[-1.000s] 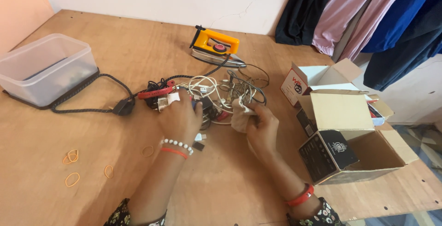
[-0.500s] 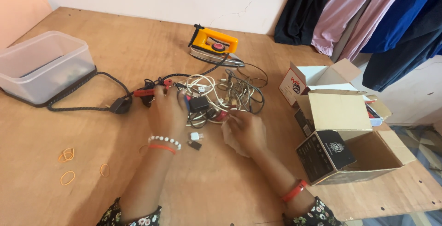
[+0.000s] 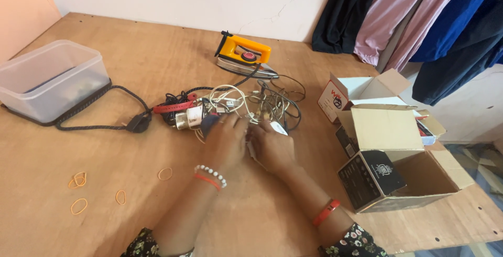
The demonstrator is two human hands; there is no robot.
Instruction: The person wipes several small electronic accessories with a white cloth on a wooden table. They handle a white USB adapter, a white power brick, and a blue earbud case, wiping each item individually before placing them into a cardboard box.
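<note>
Both hands have come together at the centre of the frame, fingers curled down into the near edge of a tangle of cables (image 3: pixel 246 107). The left hand (image 3: pixel 226 143) and right hand (image 3: pixel 272 146) now sit side by side, almost touching; half a second ago they were apart, the left over the red and black pieces further left, the right pressing a pale cloth on the table. That cloth is now mostly hidden under the right hand, so I cannot tell whether it is being held. Whether either hand is pinching a cable is also hidden, since the fingertips are buried in the wires.

With the left hand moved, a red strap (image 3: pixel 173 107) and a small silver plug (image 3: pixel 184 119) show at the left end of the tangle. Two small adapters that lay near the wrist are now covered by the arms.

Behind the tangle, upper centre, stands a yellow iron (image 3: pixel 245 55); its braided cord runs left to a clear plastic tub (image 3: pixel 52 79). Orange rubber bands (image 3: pixel 78 181) lie at lower left. Open cardboard boxes (image 3: pixel 387 147) sit at right.

Judging by the joined hands, work is shifting to one spot in the wires.
</note>
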